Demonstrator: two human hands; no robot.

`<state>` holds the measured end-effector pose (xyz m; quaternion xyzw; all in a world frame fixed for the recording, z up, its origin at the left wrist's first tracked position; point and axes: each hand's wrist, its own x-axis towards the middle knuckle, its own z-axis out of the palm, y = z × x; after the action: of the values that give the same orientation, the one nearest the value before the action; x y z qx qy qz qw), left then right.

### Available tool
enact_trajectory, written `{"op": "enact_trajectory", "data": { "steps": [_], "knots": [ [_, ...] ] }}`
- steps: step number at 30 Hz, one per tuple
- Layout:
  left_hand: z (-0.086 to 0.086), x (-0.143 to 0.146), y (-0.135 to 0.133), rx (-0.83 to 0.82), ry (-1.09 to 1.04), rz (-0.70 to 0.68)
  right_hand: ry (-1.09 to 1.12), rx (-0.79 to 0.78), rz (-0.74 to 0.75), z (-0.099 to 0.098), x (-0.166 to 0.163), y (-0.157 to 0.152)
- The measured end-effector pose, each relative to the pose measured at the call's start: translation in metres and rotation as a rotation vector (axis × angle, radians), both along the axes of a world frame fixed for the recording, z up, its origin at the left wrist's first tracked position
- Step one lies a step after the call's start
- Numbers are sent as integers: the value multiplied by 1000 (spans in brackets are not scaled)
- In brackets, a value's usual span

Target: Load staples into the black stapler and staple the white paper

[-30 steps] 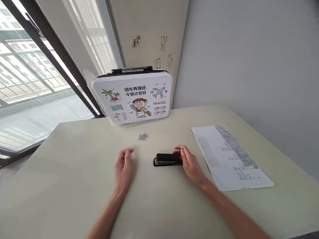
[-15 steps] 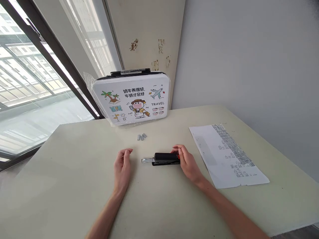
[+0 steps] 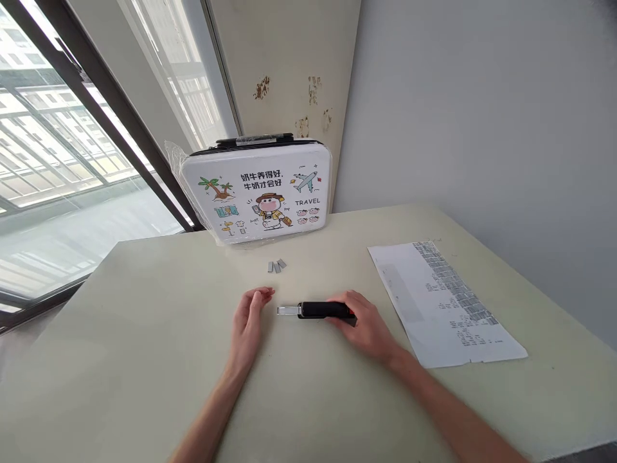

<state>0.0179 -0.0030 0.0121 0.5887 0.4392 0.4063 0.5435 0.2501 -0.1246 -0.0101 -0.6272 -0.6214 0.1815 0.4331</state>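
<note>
A black stapler [image 3: 318, 310] lies lengthwise on the table, its metal staple tray [image 3: 288, 310] sticking out toward the left. My right hand [image 3: 364, 321] grips its rear end, thumb on the near side and fingers over the far side. My left hand [image 3: 250, 321] rests just left of the tray, apart from it. Its fingers are loosely bent, with the fingertips reaching past the thumb, and I see nothing in them. Beyond the stapler are several small grey staple strips [image 3: 276, 265] in a little group.
A white printed suitcase [image 3: 260, 193] in clear plastic wrap stands at the back of the table [image 3: 144, 360]. To the right lies a printed sheet of paper [image 3: 409, 308]. A window [image 3: 72, 161] is on the left, and a grey wall [image 3: 457, 109] rises behind the right side.
My left hand has moved right, closer to the staple tray, and its fingers have straightened a little. My right hand has shifted its grip around the stapler, which has turned so its top faces me more.
</note>
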Motion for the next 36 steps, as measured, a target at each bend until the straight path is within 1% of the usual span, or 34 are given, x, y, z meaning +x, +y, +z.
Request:
{"op": "enact_trajectory", "data": {
  "steps": [2, 4, 5, 7, 9, 11, 14, 17, 20, 23, 25, 27, 28, 30, 32, 34, 36],
  "knots": [
    [-2, 4, -2, -120, -167, -39, -29, 153, 14, -1, -3, -1],
    [-4, 8, -3, -288, -344, -84, -71, 294, 26, 0, -6, -2],
    [-5, 9, -4, -383, -420, -107, -99, 340, 33, 1, -8, -3],
    [-7, 11, -5, -561, -542, -152, -168, 388, 58, 4, -12, -6],
    [-8, 11, -6, -692, -628, -180, -246, 414, 80, 7, -16, -9],
    [-9, 11, -6, -761, -686, -202, -333, 442, 93, 9, -21, -10],
    [-10, 9, -7, -784, -704, -237, -457, 454, 107, 8, -25, -10],
    [-9, 9, -7, -772, -689, -231, -499, 443, 107, 5, -27, -10],
    [-8, 12, -6, -732, -611, -183, -467, 473, 71, 5, -26, -11],
    [-7, 15, -7, -573, -472, -54, -382, 501, 12, 10, -25, -11],
    [-5, 14, -9, -471, -430, 30, -299, 504, -22, 12, -25, -10],
    [-2, 12, -14, -378, -369, 76, -227, 520, -47, 12, -24, -7],
    [0, 10, -18, -305, -292, 86, -201, 528, -56, 12, -24, -6],
    [4, 8, -24, -133, -91, 77, -171, 539, -69, 10, -23, -4],
    [7, 7, -30, -5, 65, 30, -158, 529, -76, 9, -23, -3],
    [7, 8, -34, 32, 98, -19, -149, 510, -81, 8, -22, -3],
    [7, 9, -36, 36, 95, -53, -138, 495, -87, 8, -21, -4]
  ]
}}
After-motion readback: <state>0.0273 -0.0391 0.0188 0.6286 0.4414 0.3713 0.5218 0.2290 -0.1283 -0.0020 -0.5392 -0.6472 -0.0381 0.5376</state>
